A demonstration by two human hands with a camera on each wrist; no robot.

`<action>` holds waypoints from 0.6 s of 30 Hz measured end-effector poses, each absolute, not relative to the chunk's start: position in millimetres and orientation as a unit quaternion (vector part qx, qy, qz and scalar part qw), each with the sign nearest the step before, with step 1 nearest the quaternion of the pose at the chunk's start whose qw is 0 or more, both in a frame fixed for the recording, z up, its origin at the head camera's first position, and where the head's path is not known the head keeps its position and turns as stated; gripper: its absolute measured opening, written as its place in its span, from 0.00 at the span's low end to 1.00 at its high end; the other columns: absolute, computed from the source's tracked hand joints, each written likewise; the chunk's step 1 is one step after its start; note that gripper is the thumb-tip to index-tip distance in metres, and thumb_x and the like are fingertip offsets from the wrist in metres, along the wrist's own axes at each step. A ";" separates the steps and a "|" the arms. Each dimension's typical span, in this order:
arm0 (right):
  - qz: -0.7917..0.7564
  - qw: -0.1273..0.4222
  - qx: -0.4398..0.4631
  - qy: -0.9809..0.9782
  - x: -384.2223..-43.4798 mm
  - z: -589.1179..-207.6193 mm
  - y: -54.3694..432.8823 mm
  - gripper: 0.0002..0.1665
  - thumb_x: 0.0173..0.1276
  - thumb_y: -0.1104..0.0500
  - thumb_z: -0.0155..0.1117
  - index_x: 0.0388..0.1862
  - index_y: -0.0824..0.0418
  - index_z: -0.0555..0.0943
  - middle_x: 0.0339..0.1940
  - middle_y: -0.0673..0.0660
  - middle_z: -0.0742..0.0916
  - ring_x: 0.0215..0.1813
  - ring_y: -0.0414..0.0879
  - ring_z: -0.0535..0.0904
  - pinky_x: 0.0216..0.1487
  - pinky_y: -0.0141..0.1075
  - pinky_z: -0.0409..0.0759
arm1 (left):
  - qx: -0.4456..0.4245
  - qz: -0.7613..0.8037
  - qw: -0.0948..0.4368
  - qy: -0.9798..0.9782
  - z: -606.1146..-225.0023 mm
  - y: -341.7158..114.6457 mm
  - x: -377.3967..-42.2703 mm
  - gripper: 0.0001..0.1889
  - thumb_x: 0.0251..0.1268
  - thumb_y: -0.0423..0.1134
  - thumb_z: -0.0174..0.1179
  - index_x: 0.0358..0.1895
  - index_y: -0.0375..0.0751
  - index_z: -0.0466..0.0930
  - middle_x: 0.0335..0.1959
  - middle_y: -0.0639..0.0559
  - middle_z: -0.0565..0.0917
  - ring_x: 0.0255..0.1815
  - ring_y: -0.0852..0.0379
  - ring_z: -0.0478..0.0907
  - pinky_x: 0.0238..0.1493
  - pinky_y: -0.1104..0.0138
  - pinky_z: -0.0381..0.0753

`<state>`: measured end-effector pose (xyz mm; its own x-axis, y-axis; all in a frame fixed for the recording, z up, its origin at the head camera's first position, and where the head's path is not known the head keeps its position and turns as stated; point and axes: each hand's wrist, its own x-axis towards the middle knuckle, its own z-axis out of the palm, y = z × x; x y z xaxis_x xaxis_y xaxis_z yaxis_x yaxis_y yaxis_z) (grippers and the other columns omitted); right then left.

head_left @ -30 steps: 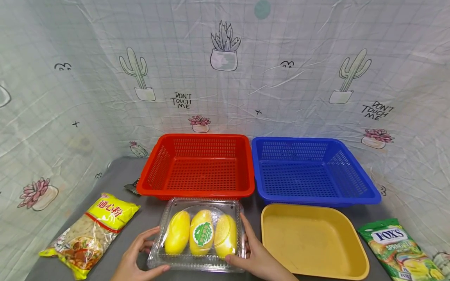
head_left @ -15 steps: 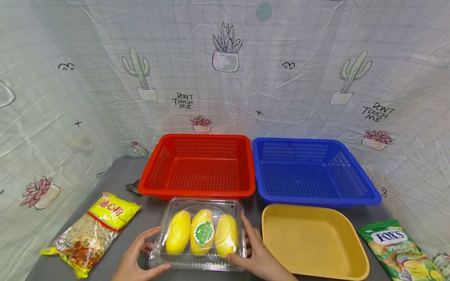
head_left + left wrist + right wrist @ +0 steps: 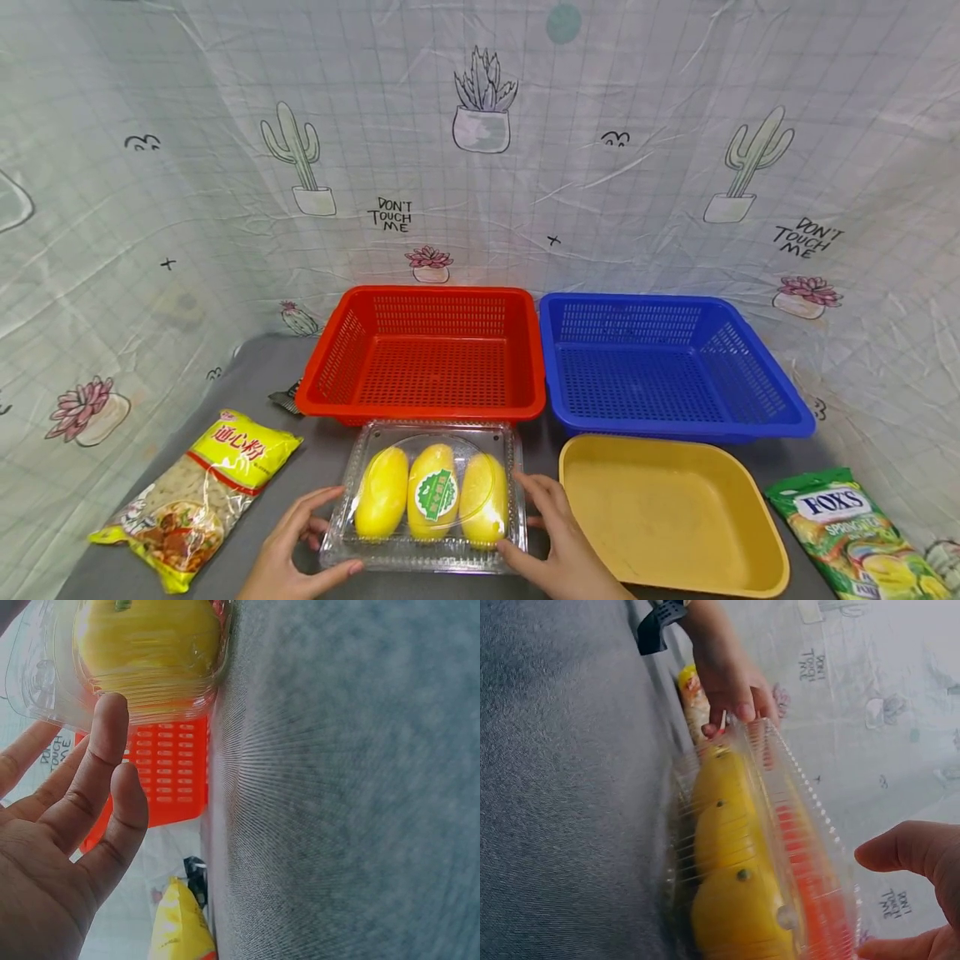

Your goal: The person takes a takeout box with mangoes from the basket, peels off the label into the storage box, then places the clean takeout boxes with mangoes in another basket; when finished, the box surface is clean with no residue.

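A clear plastic clamshell box (image 3: 360,546) of yellow mangoes (image 3: 381,493), one bearing a green and white label (image 3: 436,495), sits on the grey table before the red basket. My left hand (image 3: 288,550) is at its left side, thumb tip at the near left corner. In the left wrist view, that hand's fingers (image 3: 111,727) are spread and loosely extended, with one tip at the box wall. My right hand (image 3: 558,542) is at the right side with thumb and fingers apart. The right wrist view shows the right thumb (image 3: 900,846) standing off the lid edge.
A red basket (image 3: 435,410) and a blue basket (image 3: 675,425) stand at the back. A yellow tray (image 3: 667,508) lies right of the box, beside a green FOX'S bag (image 3: 855,529). At left are a yellow pasta bag (image 3: 202,500) and a small dark packet (image 3: 285,400).
My right hand has loosened from the box: its fingers have drawn back and spread, and its thumb has shifted right. The left hand and the box have hardly moved.
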<state>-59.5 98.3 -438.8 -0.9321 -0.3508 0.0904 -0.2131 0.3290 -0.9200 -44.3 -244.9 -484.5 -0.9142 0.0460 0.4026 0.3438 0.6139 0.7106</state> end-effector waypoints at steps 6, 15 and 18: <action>-0.540 -0.015 -0.229 0.809 -59.5 -434.3 96.1 0.31 0.64 0.58 0.70 0.65 0.59 0.72 0.55 0.58 0.71 0.51 0.46 0.72 0.48 0.35 0.79 | -0.116 -0.425 0.175 -0.881 -483.5 -244.8 -44.5 0.45 0.32 0.36 0.83 0.64 0.46 0.73 0.56 0.66 0.72 0.29 0.68 0.73 0.28 0.70 0.71; -0.611 -0.083 -0.282 0.735 -67.4 -429.3 79.5 0.22 0.64 0.71 0.64 0.57 0.61 0.77 0.45 0.59 0.75 0.42 0.47 0.73 0.40 0.33 0.80 | -0.129 -0.435 0.177 -0.874 -484.8 -244.9 -45.3 0.45 0.31 0.34 0.82 0.63 0.44 0.73 0.57 0.66 0.72 0.30 0.67 0.74 0.29 0.71 0.71; -0.641 -0.064 -0.287 0.709 -74.2 -428.2 72.2 0.19 0.65 0.72 0.62 0.55 0.64 0.78 0.45 0.59 0.77 0.41 0.50 0.75 0.40 0.32 0.81 | -0.132 -0.438 0.179 -0.871 -485.0 -245.0 -46.0 0.45 0.31 0.33 0.82 0.63 0.43 0.73 0.56 0.64 0.72 0.30 0.67 0.74 0.29 0.72 0.72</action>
<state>-74.2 72.2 -428.2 -0.8269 -0.3254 0.4585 -0.4889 0.0133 -0.8722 -46.0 -245.0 -485.0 -0.9012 0.0729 0.4273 0.3863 0.5820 0.7156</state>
